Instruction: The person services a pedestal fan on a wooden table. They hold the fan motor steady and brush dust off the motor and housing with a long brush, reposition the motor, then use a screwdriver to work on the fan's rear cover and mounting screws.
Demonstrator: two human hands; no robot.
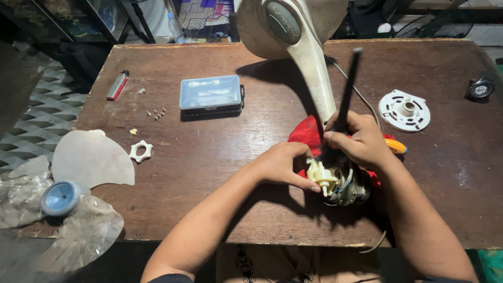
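Note:
A small fan motor [343, 184] with a cream plastic gear part and coloured wires lies on a red cloth [306, 132] near the table's front edge. My left hand [283, 163] holds the motor from the left, fingertips against the cream gear. Gripping a long black brush handle [350, 84], my right hand [359, 139] points its lower end down into the motor. The fan's cream stand [309, 57] rises just behind the motor.
On the brown wooden table [209, 173] lie a clear plastic case [210, 93], several small screws [156, 113], a red lighter [117, 85], a white nut ring [141, 151], a round white cover plate [404, 110] and a black knob [480, 88]. Translucent fan blades [78, 178] overhang the left edge.

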